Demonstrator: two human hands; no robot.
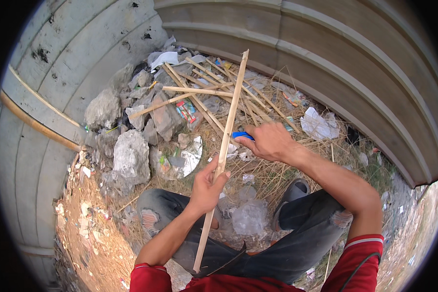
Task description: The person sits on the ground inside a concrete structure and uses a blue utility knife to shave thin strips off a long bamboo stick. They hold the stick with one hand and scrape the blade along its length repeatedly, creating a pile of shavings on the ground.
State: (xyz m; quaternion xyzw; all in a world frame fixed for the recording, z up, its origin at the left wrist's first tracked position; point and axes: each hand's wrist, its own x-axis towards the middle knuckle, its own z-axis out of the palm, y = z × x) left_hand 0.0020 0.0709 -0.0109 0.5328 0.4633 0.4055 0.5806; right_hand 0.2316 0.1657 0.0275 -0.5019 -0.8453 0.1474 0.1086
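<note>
A long, flat strip of pale split bamboo (234, 108) runs slantwise from my lap up and away from me. My left hand (207, 187) is wrapped round it below its middle. In my right hand (270, 141) is a blue-handled tool, seemingly a utility knife (242, 136), gripped with the fingers closed. Its front end meets the strip's right side above my left hand; the blade cannot be made out. Beyond the strip, several similar bamboo strips (199, 91) lie loosely piled on the ground.
Grey rocks (131, 155) are heaped on the left beside litter and dry grass. Corrugated metal sheets (326, 39) wall in the far side and the left. A bamboo pole (39, 121) runs along the left sheet. A crumpled white plastic piece (319, 123) lies at right.
</note>
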